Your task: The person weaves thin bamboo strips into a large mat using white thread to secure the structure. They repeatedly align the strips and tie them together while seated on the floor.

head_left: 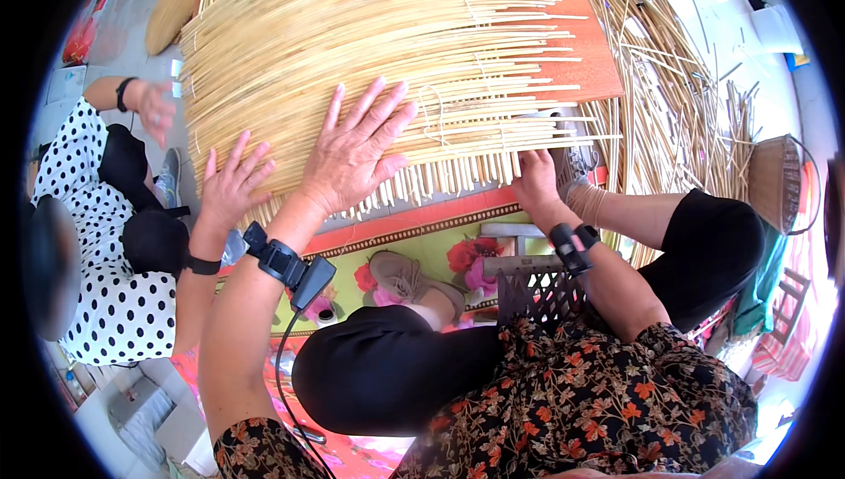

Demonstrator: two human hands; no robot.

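Observation:
A wide mat of pale straw stalks (352, 47), stitched with thin thread, covers a reddish-brown board (594, 47). My left hand (356, 149) lies spread and flat on the near part of the mat. At the mat's near right edge, my right hand (535, 180) has its fingers bent together against the stalk ends; what they pinch, if anything, is hidden. A loop of thread (431, 114) lies on the stalks between my hands. Beside my left hand, a co-worker's open hand (231, 187) rests on the mat. The co-worker's other hand (157, 109), blurred, hovers off its left edge.
Loose straw stalks (660, 65) are heaped on the floor at the right, near a woven basket (775, 184). A dark plastic crate (539, 294) stands between my legs on a floral floor covering (361, 259). The co-worker in a dotted shirt (114, 285) sits at left.

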